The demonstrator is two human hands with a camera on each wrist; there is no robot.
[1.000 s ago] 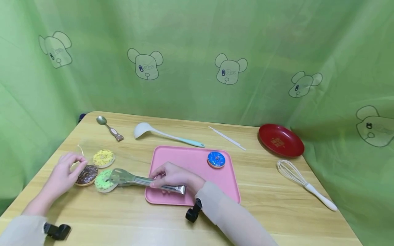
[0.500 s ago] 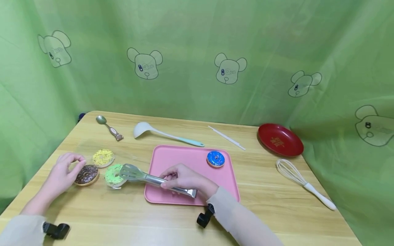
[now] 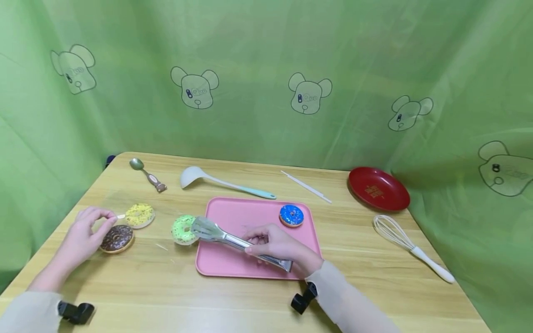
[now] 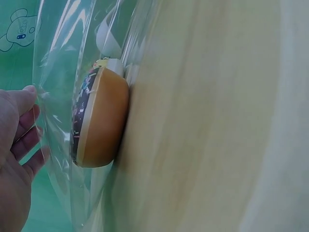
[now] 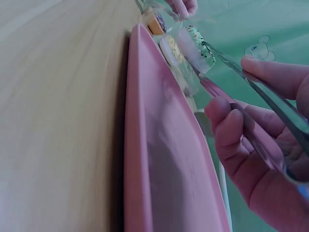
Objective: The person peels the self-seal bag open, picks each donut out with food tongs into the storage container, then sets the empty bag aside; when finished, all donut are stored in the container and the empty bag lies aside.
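Right hand [image 3: 279, 243] holds tongs [image 3: 233, 238] gripping green donut [image 3: 183, 229] (beside pink tray [image 3: 233, 266]).

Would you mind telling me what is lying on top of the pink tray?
A blue-iced donut lies near the far right corner of the pink tray. The right hand, gripping metal tongs, hides part of the tray's surface.
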